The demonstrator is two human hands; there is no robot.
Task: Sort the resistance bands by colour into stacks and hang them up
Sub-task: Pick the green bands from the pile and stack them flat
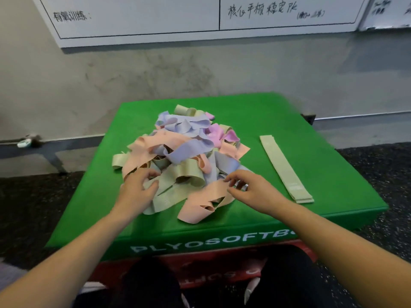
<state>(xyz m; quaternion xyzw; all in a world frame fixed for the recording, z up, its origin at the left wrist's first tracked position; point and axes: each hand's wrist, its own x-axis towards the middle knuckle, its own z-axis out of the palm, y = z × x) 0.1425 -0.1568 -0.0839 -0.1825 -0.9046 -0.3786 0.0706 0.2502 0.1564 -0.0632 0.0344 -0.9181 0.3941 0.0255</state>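
A tangled pile of resistance bands [178,152] in peach, lilac, pale green and pink lies on a green foam box [322,170]. To its right a small flat stack of pale green bands [284,168] lies straight. My left hand [138,185] rests on the pile's near left edge, its fingers curled round a pale green band [175,181]. At the near right edge my right hand [246,185] hovers, its fingers loosely bent over a peach band [206,194], touching it at most lightly.
The green box sits on a red box [295,247] in front of my knees. Behind it rises a grey wall with whiteboards [155,18] at the top. Dark speckled floor [378,165] lies on both sides, and a metal frame [51,152] stands at the left.
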